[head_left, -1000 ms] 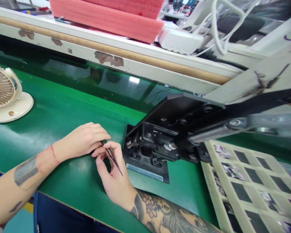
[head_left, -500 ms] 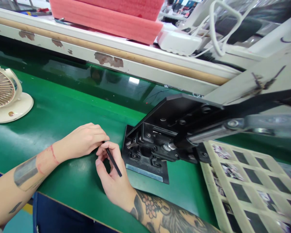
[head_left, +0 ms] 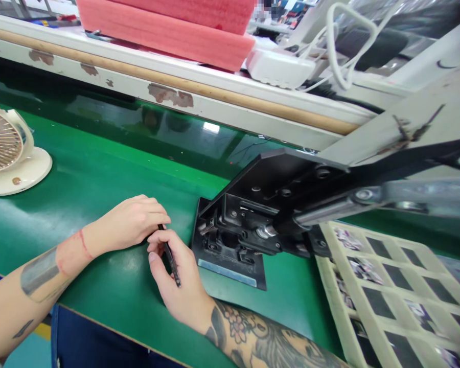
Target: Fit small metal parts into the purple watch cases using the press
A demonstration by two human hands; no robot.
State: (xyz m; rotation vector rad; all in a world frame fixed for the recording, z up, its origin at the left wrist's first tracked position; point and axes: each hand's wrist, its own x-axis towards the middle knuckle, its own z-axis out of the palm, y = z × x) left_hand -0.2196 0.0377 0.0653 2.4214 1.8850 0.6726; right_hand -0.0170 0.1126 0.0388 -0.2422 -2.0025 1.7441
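Observation:
A thin black part [head_left: 171,261], seen nearly edge-on, sits between my hands over the green tabletop; its exact kind does not show. My right hand [head_left: 180,273] is curled around it, thumb on the near side. The fingers of my left hand [head_left: 138,222] close on its far end, though their tips are hidden. Just right of my hands stands a black clamp fixture [head_left: 230,240] with its hinged upper plate raised and a pale blue strip along the front of its base.
A cream tray [head_left: 371,266] with dark flat pieces and small parts in its compartments lies at the right. Metal lever arms [head_left: 329,209] reach over from that side. A fan [head_left: 34,163] stands at the left. Red foam blocks [head_left: 168,33] rest on the shelf behind.
The black part has turned in my hands, its near end swinging slightly left, and more detail shows along its edge. My right fingers have shifted a little left. The fixture stays raised.

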